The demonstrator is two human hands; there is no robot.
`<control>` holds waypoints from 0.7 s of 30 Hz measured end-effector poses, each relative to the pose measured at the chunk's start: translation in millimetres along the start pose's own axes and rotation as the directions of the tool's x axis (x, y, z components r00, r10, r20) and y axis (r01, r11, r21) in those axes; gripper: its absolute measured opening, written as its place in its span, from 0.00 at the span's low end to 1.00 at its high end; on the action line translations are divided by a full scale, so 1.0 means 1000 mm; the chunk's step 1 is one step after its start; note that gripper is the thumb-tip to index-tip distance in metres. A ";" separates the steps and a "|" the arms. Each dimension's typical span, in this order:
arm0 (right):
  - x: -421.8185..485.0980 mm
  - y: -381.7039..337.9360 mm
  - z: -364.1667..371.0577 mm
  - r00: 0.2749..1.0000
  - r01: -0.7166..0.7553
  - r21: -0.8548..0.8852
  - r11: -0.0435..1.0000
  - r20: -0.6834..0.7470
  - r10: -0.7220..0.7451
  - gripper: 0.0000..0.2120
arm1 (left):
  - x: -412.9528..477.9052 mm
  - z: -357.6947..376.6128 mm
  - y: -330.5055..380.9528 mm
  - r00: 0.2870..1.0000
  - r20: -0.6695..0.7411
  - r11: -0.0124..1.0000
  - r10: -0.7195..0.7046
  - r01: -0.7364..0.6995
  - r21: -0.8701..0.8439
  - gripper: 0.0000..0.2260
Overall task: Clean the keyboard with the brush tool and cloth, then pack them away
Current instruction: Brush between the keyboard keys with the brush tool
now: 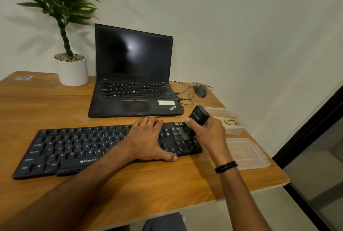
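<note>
The keyboard lies on the desk with its long axis running left to right. The right hand is clamped on the brush, bristles down on the keyboard's right end. The left hand lies flat with fingers spread just left of the brush, steadying the keyboard. The remaining keys stretch leftward, so sweeping that way probably means shifting the left hand. The cloth sits in a tub just beyond the keyboard's right end.

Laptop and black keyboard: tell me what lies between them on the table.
In the head view, only a narrow strip of bare wooden table separates the laptop from the keyboard, apart from a thin dark cable beside the left hand.
</note>
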State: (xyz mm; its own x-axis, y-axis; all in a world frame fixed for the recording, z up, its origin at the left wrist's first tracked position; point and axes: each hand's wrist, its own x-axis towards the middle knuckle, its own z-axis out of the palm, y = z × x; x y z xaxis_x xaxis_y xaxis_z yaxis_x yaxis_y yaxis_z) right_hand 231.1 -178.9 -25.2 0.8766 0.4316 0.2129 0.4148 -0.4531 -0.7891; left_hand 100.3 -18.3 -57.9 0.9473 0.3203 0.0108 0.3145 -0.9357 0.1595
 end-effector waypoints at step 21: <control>-0.004 -0.028 0.032 0.987 0.128 -0.213 0.969 -0.065 -0.145 0.16 | 0.000 0.004 -0.002 1.000 -0.028 1.000 0.007 -0.007 -0.011 0.59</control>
State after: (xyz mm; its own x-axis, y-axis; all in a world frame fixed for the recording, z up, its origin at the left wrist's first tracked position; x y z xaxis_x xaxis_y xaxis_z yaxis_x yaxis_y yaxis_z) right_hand 208.4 -142.4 -22.1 0.8215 0.4406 0.3620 0.5657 -0.5501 -0.6143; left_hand 99.4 -16.7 -62.0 0.9473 0.3178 0.0397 0.3070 -0.9364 0.1699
